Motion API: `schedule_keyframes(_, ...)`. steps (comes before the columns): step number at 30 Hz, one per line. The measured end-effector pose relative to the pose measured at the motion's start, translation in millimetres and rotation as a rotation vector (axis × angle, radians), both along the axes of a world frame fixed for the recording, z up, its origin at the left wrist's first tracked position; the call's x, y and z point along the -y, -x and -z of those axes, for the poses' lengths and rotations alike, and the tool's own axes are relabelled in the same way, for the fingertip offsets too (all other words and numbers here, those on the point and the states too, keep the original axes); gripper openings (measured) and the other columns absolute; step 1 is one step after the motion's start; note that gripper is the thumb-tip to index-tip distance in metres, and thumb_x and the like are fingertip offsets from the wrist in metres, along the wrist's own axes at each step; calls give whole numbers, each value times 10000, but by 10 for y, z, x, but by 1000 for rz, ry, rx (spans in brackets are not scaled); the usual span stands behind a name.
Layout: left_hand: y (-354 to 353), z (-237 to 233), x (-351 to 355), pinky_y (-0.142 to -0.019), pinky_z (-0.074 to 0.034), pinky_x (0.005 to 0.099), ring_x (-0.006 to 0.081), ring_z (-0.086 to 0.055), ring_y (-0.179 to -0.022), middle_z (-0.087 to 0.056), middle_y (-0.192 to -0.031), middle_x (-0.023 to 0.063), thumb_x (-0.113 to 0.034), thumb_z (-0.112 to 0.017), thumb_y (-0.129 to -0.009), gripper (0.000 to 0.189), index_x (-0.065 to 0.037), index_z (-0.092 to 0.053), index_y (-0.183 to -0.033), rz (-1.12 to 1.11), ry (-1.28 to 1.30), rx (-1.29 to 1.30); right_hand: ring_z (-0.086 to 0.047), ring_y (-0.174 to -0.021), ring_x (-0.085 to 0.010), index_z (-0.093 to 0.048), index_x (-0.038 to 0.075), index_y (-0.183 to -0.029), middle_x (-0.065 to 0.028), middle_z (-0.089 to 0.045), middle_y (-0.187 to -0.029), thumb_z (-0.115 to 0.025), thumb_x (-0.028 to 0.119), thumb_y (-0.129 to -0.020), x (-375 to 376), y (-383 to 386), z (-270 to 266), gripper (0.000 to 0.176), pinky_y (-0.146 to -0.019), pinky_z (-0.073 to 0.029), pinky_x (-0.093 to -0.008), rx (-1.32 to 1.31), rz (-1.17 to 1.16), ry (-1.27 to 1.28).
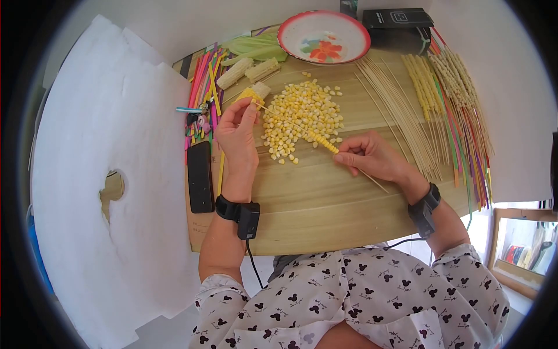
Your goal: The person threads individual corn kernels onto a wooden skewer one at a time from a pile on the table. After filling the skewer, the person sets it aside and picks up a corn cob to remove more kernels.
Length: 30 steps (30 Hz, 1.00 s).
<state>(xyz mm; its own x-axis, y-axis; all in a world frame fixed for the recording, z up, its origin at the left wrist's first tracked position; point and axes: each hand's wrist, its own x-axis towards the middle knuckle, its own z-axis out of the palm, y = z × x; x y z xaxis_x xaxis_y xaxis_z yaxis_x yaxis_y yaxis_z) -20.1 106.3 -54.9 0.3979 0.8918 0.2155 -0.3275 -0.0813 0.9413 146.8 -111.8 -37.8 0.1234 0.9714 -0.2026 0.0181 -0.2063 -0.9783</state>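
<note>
A thin wooden skewer [372,181] slants across the table between my hands, with a row of yellow corn kernels [323,142] threaded on its middle part. My right hand [372,156] pinches the skewer just below the threaded kernels. At the upper left end, the fingers of my left hand [238,125] are pinched together at the skewer's tip; whether a kernel is between them is too small to tell. Under the skewer lies a pile of loose kernels [305,107]. Partly behind my left fingers is a cob [259,90] with some kernels on it.
Two stripped cobs [235,73] and green husk [256,45] lie at the back left, near colourful strips [200,81] and a black phone [200,177]. Behind the pile stands an enamel basin [282,43]. Bare skewers [401,116], kernel-covered skewers [423,87] and a black box [398,18] are rightward.
</note>
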Motion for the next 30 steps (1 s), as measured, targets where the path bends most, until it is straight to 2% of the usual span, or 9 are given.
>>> schedule_keyframes(17, -18, 4, 21, -698, -465, 204, 86, -592, -764, -680, -923, 63, 5, -672, -860, 163, 14, -644, -1020, -63, -97, -45, -475, -557, -22, -630, 0, -791, 47, -523, -614, -623, 133, -927, 8, 28, -7, 190, -514, -378, -193, 16, 8, -18)
schedule_keyframes(26, -3, 8, 14, -785, -492, 218, 97, -627, -852, -674, -946, 51, 26, -663, -858, 175, 8, -644, -1031, -23, -145, -41, -465, -552, -18, -632, 13, -781, 53, -511, -603, -626, 141, -925, 21, -33, -63, 193, -513, -361, -192, 11, -8, 0)
schedule_keyframes(30, 2, 8, 24, -798, -485, 211, 91, -623, -869, -671, -955, 47, 25, -660, -861, 178, 6, -645, -1038, -44, -205, -122, -457, -549, -17, -633, 16, -779, 55, -510, -600, -628, 142, -925, 23, -28, -83, 193, -513, -354, -196, 46, -23, -8)
